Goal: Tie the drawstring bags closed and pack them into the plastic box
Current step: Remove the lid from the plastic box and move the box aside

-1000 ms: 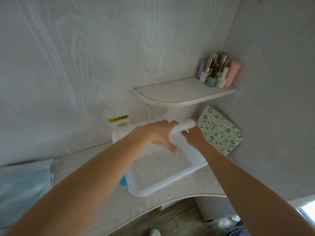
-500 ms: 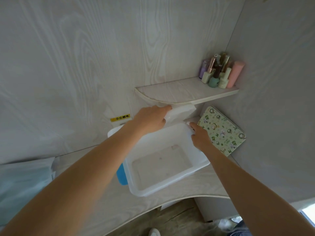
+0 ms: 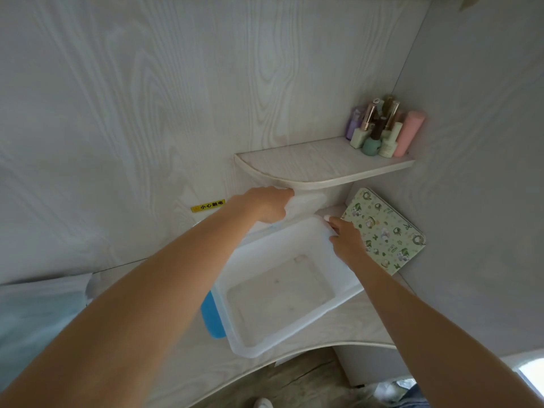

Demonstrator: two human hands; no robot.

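A translucent white plastic box [image 3: 282, 290], rectangular and open at the top, sits on the pale wood-grain surface [image 3: 164, 375] close to its curved near edge, with its far end by the back wall. Nothing solid shows inside it; only its bare bottom can be seen. A blue plastic piece [image 3: 212, 319] shows at the box's left side, partly hidden by the left forearm.

The left hand [image 3: 266, 203] reaches to the far end of the box, its fingers curled round a pale, translucent white sheet-like thing [image 3: 306, 203] held up just under the shelf; whether this is a lid or a bag cannot be told. The right hand [image 3: 347, 240] rests on the far right corner of the box, its fingers curled over the rim and gripping it.

No drawstring bag can be clearly made out.

Above the box, a rounded pale wooden corner shelf [image 3: 318, 167] juts from the wall. At its far right end stands a cluster of small cosmetic bottles [image 3: 382, 131] in lilac, pale green, teal and pink. Below the shelf, to the right of the box, a green patterned flat board [image 3: 385, 231] leans against the right wall. A small yellow warning label [image 3: 207, 206] is stuck on the back wall left of the left hand. At the far left lies light blue fabric [image 3: 35, 313].
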